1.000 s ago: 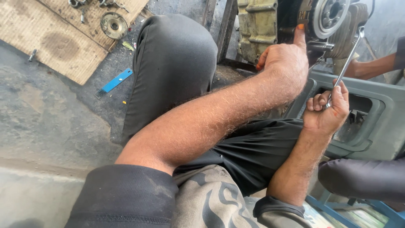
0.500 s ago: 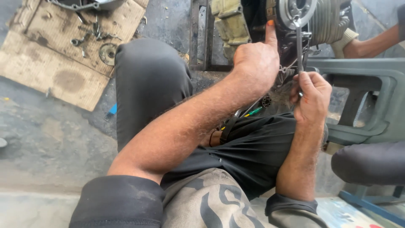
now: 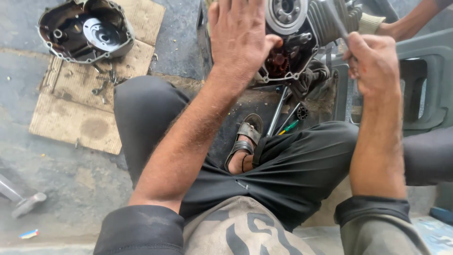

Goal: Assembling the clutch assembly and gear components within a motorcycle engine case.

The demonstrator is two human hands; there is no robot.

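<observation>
**Bare-metal engine held steady and worked on with a slim tool**

Steel and grease fill the view as an opened motorcycle engine is worked on from a seated position on the concrete floor. The left hand is laid flat against the engine's left side, fingers spread and pointing up, the thumb resting by the round clutch assembly at the top of the open crankcase. The right hand is closed in a fist around the handle of a slim metal tool, whose shaft is angled up and left toward the finned cylinder; the tool's tip is cut off by the upper edge. The two hands are held well apart, one on each side of the engine. Below the engine, a sandalled foot is tucked between the dark-trousered knees, with a long steel bar and a green-handled screwdriver lying just beside it. To the left, a removed engine cover is set on a sheet of cardboard among loose bolts. Another person's forearm is seen at the upper right.
</observation>
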